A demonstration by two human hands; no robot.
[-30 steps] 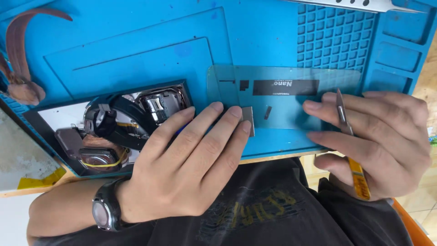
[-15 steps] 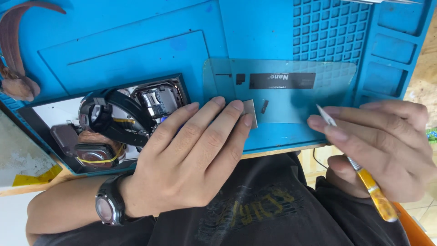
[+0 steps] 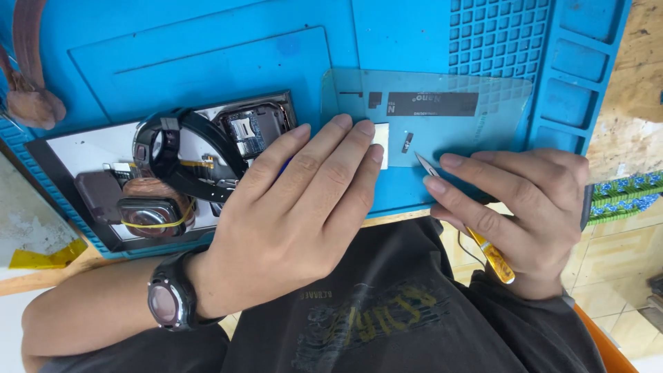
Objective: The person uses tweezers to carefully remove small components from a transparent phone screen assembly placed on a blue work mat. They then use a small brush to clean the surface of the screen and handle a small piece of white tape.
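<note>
The left hand [image 3: 297, 221] lies flat, fingers released and spread, at the near edge of the blue silicone repair mat [image 3: 207, 62], its fingertips pressing the left end of a clear, rounded plastic film sheet [image 3: 442, 117]. That sheet sits just inside the mat's near edge, beside the grid of small square pockets [image 3: 497, 34] at the far right corner. The right hand [image 3: 525, 207] is clenched around a yellow-handled craft knife [image 3: 483, 245], its blade tip touching the film's near edge (close beside a small white patch). A black tray of watch parts [image 3: 173, 173] crowds the mat's left side; open mat remains toward the far edge.
</note>
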